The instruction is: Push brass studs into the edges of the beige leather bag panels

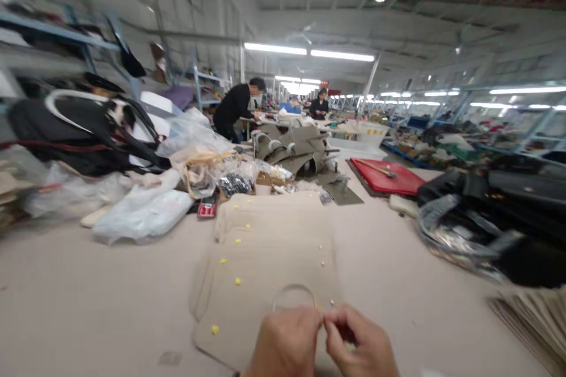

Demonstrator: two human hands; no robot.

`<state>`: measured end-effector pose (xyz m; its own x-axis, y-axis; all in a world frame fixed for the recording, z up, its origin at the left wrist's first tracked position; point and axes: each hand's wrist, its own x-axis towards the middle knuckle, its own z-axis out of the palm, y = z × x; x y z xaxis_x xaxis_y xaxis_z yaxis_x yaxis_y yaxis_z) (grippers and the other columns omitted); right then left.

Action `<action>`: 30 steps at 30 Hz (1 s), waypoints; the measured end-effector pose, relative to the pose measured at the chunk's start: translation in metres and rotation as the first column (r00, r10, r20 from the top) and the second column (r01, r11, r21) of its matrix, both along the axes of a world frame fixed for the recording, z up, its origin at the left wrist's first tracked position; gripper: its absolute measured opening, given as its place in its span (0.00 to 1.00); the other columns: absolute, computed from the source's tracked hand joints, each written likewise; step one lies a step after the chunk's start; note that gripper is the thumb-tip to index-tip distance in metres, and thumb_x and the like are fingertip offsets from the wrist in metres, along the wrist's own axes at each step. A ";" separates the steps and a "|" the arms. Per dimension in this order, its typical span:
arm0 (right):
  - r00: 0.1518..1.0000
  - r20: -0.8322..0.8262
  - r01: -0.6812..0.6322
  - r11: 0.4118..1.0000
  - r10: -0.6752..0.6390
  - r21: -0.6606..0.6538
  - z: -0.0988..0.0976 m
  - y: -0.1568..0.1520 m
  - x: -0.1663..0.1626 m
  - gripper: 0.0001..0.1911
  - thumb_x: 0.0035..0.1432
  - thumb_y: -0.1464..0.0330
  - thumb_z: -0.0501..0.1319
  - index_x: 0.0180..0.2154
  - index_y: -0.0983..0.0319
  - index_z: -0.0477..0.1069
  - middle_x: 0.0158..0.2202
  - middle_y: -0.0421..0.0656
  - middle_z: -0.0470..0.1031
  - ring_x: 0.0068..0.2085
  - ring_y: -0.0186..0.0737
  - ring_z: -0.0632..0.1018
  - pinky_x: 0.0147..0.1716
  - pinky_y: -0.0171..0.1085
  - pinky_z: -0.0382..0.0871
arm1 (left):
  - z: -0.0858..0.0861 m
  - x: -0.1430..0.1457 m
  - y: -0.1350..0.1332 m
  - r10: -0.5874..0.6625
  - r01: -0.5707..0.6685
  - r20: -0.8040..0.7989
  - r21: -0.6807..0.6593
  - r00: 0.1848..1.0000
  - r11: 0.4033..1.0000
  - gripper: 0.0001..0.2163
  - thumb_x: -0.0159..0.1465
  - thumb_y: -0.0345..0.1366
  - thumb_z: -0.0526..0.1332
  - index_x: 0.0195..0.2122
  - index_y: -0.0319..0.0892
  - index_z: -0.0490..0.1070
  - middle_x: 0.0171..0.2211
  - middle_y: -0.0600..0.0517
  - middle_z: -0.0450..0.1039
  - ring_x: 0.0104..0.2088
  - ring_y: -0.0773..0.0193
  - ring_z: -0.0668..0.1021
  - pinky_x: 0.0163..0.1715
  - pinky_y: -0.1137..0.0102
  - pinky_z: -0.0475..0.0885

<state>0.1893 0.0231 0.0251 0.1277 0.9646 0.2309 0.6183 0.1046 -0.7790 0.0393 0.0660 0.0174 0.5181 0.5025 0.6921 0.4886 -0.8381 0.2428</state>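
Observation:
My left hand (286, 341) is closed, its back toward me, over the near right part of a stack of beige panels (276, 259). A thin pale loop (294, 286) stands out just beyond its knuckles; whether the fingers grip it is hidden. My right hand (361, 341) is pinched, thumb against forefinger, with its tips meeting those of the left hand. What lies between the tips is too small and blurred to name. Yellow dots (237, 281) run along the left side of the panels, and small shiny studs (322, 263) along the right.
Plastic bags (145, 209) and a black bag (79, 129) lie left. Grey-brown cut pieces (296, 150) are heaped behind the panels. Right are a hammer (375, 168) on a red pad (404, 178), black bags (522, 206) and stacked beige pieces (535, 318). Two people work farther back.

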 end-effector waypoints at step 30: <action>0.995 0.084 -0.024 0.953 0.051 -0.301 -0.019 0.042 0.052 0.10 0.56 0.68 0.58 0.27 0.62 0.76 0.25 0.41 0.78 0.26 0.35 0.75 0.27 0.31 0.66 | -0.019 0.000 0.032 0.014 -0.096 -0.478 -0.148 0.878 0.984 0.07 0.68 0.29 0.53 0.34 0.41 0.67 0.33 0.49 0.66 0.34 0.57 0.67 0.36 0.63 0.66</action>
<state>0.2410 0.0654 0.0063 0.0821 0.9948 -0.0607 0.6875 -0.1006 -0.7192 0.0394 0.0984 -0.0018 0.7308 0.6235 0.2779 0.6234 -0.7754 0.1006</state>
